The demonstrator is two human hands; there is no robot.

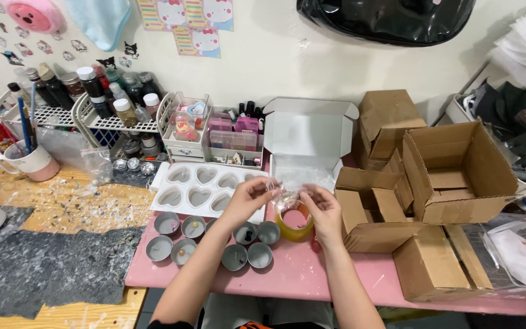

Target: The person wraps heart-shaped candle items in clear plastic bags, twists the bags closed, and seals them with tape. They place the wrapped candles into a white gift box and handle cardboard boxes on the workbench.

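Observation:
Both my hands meet above a small yellow glass jar [294, 224] with pinkish contents that stands on the pink mat [312, 274]. My left hand [249, 198] and my right hand [322, 208] pinch a clear crinkled plastic wrap [282, 194] between them, just over the jar's mouth. Several small grey tin cups [214, 239] lie on the mat to the left of the jar, some with a bead inside. Behind them sits a white heart-shaped mould tray [205, 189].
An open white mailer box [307, 139] stands behind the jar. Brown cardboard boxes [452, 173] crowd the right side. Bottles on a white wire rack [101, 100], a small organiser [214, 131] and a mug of brushes [30, 159] line the back left.

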